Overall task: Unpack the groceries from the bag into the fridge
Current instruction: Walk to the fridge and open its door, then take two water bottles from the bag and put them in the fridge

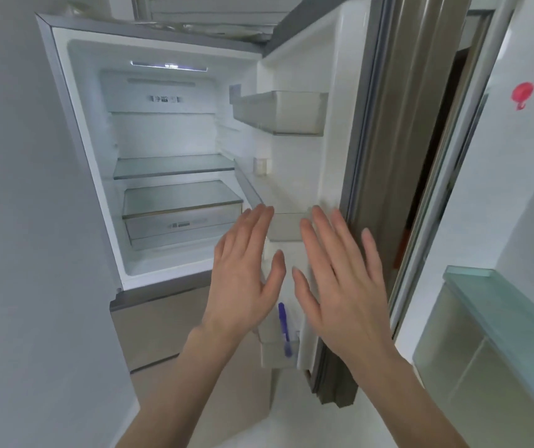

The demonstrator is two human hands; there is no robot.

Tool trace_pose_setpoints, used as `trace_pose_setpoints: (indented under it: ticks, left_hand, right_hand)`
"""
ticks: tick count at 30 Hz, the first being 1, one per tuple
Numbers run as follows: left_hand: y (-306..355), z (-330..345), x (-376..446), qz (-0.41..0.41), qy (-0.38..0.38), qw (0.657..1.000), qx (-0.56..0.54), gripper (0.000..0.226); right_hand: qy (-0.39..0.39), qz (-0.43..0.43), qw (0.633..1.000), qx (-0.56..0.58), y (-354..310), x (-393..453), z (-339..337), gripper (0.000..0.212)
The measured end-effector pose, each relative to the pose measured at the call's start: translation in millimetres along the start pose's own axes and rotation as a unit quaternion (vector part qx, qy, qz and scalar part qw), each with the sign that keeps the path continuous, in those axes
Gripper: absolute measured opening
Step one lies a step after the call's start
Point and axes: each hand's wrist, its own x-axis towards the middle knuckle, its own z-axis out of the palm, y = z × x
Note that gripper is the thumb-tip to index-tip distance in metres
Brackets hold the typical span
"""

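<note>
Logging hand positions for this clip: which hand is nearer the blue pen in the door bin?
Left, narrowly. The left hand is up-left of the pen; the right hand is up-right. Both are open, touching nothing.

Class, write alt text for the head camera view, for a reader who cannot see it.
Two bare hands, the left hand and right hand, are held open with fingers straight in front of an open fridge whose glass shelves show no food. The fridge door stands open to the right, with a blue pen in its lowest door bin.
</note>
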Motion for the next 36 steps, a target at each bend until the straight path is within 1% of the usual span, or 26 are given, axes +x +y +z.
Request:
trace_pose_setpoints:
  ticks: [4,7,10,17,22,26,29,32,36]
  left_hand:
    - [8,19,15,0.053,-0.027,0.998,-0.011,0.054]
    - [11,38,27,0.053,-0.039,0.997,-0.027,0.055]
    - [9,60,42,0.052,-0.054,0.997,-0.014,0.057]
    - [12,111,79,0.096,-0.071,0.993,0.013,0.061]
    - [22,138,99,0.135,-0.084,0.987,0.017,0.065]
    - [30,161,115,0.150,-0.088,0.984,0.036,0.066]
    - [34,180,123,0.156,-0.099,0.982,0.050,0.067]
    - [33,197,128,0.156,-0.101,0.980,0.067,0.067]
    - [28,213,139,0.123,-0.097,0.983,0.092,0.068]
  right_hand:
    - [-0.049,0.022,0.998,-0.027,18,9,14,0.062]
    - [-0.079,0.044,0.995,-0.038,37,8,26,0.062]
    - [-0.063,0.064,0.995,-0.035,61,4,29,0.060]
    - [-0.049,0.093,0.993,-0.059,117,0,32,0.057]
    - [-0.035,0.085,0.993,-0.071,147,2,51,0.057]
    - [-0.022,0.109,0.990,-0.082,170,2,68,0.053]
    - [-0.006,0.122,0.989,-0.080,189,3,76,0.050]
    - [-0.011,0.140,0.987,-0.079,206,4,84,0.049]
    - [-0.020,0.159,0.985,-0.060,228,8,95,0.050]
